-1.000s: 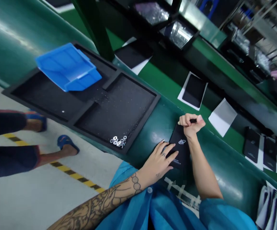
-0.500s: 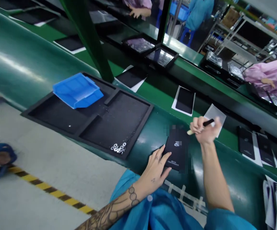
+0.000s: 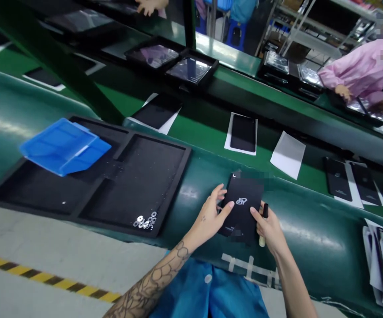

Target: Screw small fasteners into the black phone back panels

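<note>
A black tablet (image 3: 244, 190), back side up with a pale logo on it, is between my hands over the green bench. My left hand (image 3: 211, 212) grips its left edge, the thumb lying on the back cover. At the right edge, my right hand (image 3: 271, 229) presses its thumb on the tablet. The same hand also keeps a short pen-like tool (image 3: 265, 211), black at one end and pale yellow at the other. Whether the tablet is fully off the bench I cannot tell. Fingers under the tablet are partly hidden.
Left of me lies a black divided tray (image 3: 135, 176) with small metal washers (image 3: 145, 221) and a blue bin (image 3: 65, 148). Beyond runs a green belt (image 3: 208, 137) carrying tablets on white sheets. Foam sleeves (image 3: 377, 269) stand at right. A co-worker in pink (image 3: 363, 75) is across the line.
My right hand has come down from above the belt to the tablet's right edge, still with the pen-like tool. My left hand now grips the tablet's side. The view has shifted.
</note>
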A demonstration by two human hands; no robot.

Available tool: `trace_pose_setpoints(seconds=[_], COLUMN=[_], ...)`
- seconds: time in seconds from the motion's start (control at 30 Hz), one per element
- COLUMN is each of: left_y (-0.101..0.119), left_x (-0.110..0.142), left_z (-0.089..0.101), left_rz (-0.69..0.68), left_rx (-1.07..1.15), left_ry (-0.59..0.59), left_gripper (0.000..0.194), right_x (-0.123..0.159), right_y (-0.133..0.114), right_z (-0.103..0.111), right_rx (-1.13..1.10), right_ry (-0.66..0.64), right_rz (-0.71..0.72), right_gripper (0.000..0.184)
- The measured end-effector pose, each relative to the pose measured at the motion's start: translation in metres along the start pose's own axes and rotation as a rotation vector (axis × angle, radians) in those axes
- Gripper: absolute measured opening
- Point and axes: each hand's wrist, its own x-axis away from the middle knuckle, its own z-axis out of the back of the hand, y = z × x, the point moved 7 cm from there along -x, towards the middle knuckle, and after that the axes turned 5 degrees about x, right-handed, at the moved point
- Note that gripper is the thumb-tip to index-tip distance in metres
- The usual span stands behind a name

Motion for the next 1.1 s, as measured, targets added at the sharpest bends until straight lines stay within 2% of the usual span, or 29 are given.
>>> trace_pose_setpoints(seconds=[0.1,0.17,0.3,0.37,0.47,0.6,0.77,0.97,1.1], left_y=[0.013,0.03,0.066,0.079,0.087,0.09,0.099,0.106,0.109], left_x=[-0.017,-0.022,-0.015,-0.009,0.0,0.007,0.011,0.01,0.011], left_z=[0.007,0.007,0.003,0.002,0.0,0.001,-0.002,-0.005,-0.003], left_rz=[0.024,0.02,-0.01,-0.021,-0.004,0.007,-0.036,-0.012,-0.018], left_rx=[0.178,0.338,0.683,0.774,0.769,0.66,0.628,0.604,0.601], left_ry=[0.07,0.046,-0.048,-0.074,-0.099,-0.071,-0.075,-0.039,-0.142], left_gripper=[0.062,0.056,0.044,0.042,0.041,0.044,0.038,0.03,0.046], right_x=[0.013,0.03,0.064,0.076,0.087,0.093,0.091,0.087,0.08], right_y=[-0.018,-0.032,-0.055,-0.063,-0.068,-0.065,-0.055,-0.044,-0.034], right_z=[-0.004,-0.004,0.0,0.003,0.006,0.014,0.019,0.02,0.021], right_rx=[0.114,0.228,0.394,0.416,0.409,0.383,0.338,0.266,0.252], right_ry=[-0.055,-0.057,0.063,0.119,0.147,0.182,0.135,0.13,0.129], right_rz=[0.121,0.235,0.417,0.47,0.522,0.541,0.5,0.443,0.378], right_gripper=[0.061,0.049,0.036,0.033,0.026,0.026,0.033,0.039,0.043])
